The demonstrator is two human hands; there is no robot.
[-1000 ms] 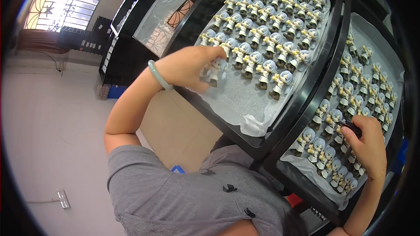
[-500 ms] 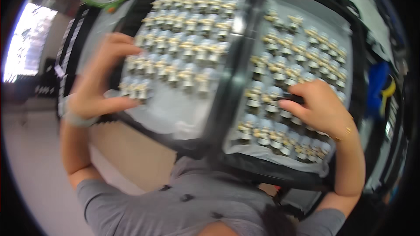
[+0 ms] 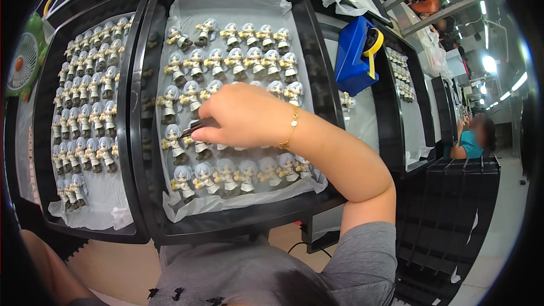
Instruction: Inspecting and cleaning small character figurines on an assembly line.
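Over the middle tray (image 3: 146,153), my right hand (image 3: 241,114) is closed on a dark, slender tool (image 3: 205,127) held between thumb and fingers. Its tip points left, at or very near a small figurine (image 3: 173,140) with pale blue-grey hair and white clothes; whether they touch I cannot tell. Rows of similar figurines (image 3: 225,173) lie in this tray on a white sheet (image 3: 226,5), some hidden under my hand and wrist. Of my left side only part of the arm (image 3: 48,266) shows at the lower left; the hand is out of view.
A second black tray (image 3: 127,204) of figurines stands on the left, beside a green fan (image 3: 25,59). Right of the middle tray is a blue tape dispenser (image 3: 352,59) with a yellow ring. Further right are another tray (image 3: 403,136), black stacked trays (image 3: 442,209) and a person (image 3: 471,143).
My view has swung to the right. My left hand, earlier open at the left tray's edge, has left the picture. My right hand still holds the dark tool, now over the tray's left column.
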